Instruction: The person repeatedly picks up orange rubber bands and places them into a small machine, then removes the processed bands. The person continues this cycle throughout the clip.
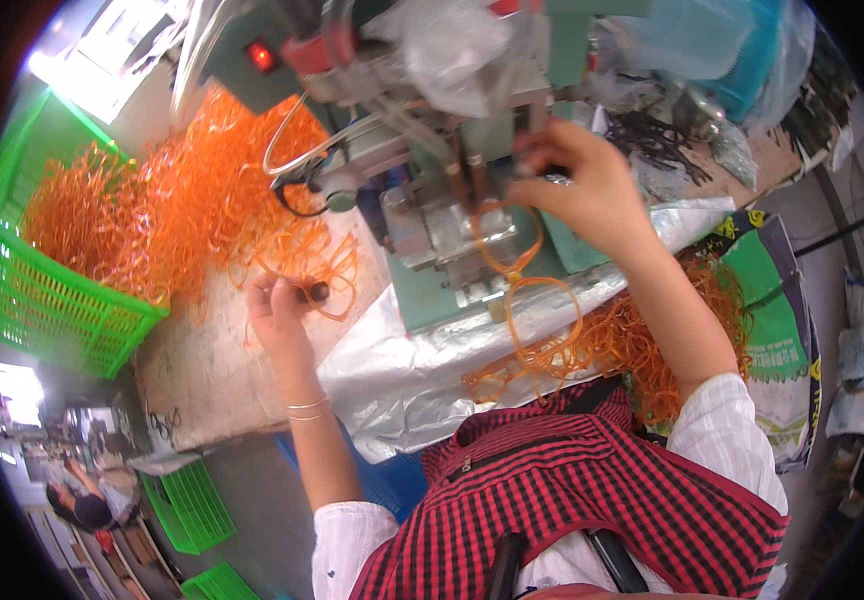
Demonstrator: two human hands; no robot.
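My left hand (pixel 279 311) holds an orange translucent plastic eyeglass frame (pixel 338 296) above the worktable, beside a heap of the same frames. Another orange eyeglass frame (pixel 513 274) hangs at the metal jig (pixel 451 232) of a green bench machine (pixel 432 307), its upper rim under the machine's copper-coloured rods (pixel 465 176). My right hand (pixel 586 184) is at the right side of the jig, with thumb and fingers bent towards each other. Blur hides whether anything is between those fingertips.
A green plastic basket (pixel 64 300) and a large pile of orange frames (pixel 207 195) are at the left. More orange frames (pixel 649 337) lie by a printed sack (pixel 769 337) at the right. Silver foil (pixel 394 367) covers the table's front. A person (pixel 94 495) is farther off.
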